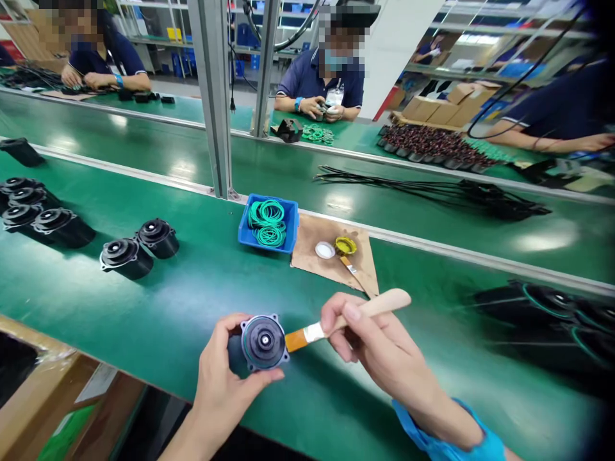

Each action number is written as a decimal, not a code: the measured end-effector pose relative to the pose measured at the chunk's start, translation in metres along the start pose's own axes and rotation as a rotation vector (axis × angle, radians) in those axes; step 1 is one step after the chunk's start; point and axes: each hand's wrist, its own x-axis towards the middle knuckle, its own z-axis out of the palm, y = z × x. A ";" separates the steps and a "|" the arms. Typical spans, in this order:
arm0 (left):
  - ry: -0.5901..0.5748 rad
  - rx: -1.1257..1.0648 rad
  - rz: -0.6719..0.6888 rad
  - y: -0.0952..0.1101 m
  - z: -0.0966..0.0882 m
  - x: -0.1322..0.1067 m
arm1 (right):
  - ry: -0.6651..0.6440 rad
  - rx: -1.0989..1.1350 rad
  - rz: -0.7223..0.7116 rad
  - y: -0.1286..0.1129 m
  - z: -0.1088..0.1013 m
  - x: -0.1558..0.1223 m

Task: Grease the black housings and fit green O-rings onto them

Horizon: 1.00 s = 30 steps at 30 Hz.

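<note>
My left hand (230,378) is wrapped round a black motor housing (264,344), whose round top with screw lugs faces me. A thin green line shows along part of its rim. In my right hand (368,339) is a flat paintbrush (379,303) with a pale wooden handle and orange bristles. The bristle tip meets the right edge of the housing, or is just beside it. Beyond my hands, green rubber rings (268,224) fill a blue bin (245,244). To its right a brown cardboard sheet (307,256) carries a yellow-rimmed pot (346,245), a white lid (325,250) and a second brush (353,271).
Several black housings (125,256) stand on the green bench to the left. More housings (542,314), with green rings, are blurred at the right. A metal post (211,96) rises behind the bin. Black cables (408,186) lie across the far strip. Co-workers (321,83) sit opposite.
</note>
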 end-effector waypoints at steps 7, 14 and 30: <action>0.021 -0.003 0.002 0.003 0.000 0.000 | -0.094 -0.032 0.131 0.002 0.011 -0.001; 0.016 0.000 0.011 0.003 0.000 0.001 | -0.069 -0.018 0.150 0.008 0.014 0.002; -0.005 -0.009 0.085 0.003 -0.003 0.001 | 0.017 -0.349 -0.333 0.010 0.008 -0.002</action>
